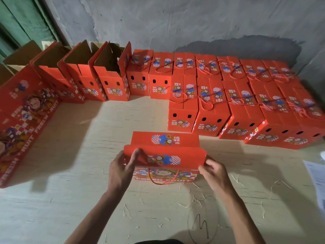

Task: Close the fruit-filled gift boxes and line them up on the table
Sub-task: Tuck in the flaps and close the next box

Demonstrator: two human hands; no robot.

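A red fruit gift box stands on the pale wooden table in front of me. Its far top flap lies flat and its near top flap is partly raised. A red cord handle hangs down its front. My left hand grips the near flap's left end, thumb on top. My right hand pinches the flap's right end. Several closed red boxes stand in two rows at the back right. Several open red boxes stand in a row at the back left.
A large red box printed "FRESH FRUIT" lies along the table's left side. White papers lie at the right edge. A grey wall rises behind the rows. Thin straw bits are scattered on the near tabletop.
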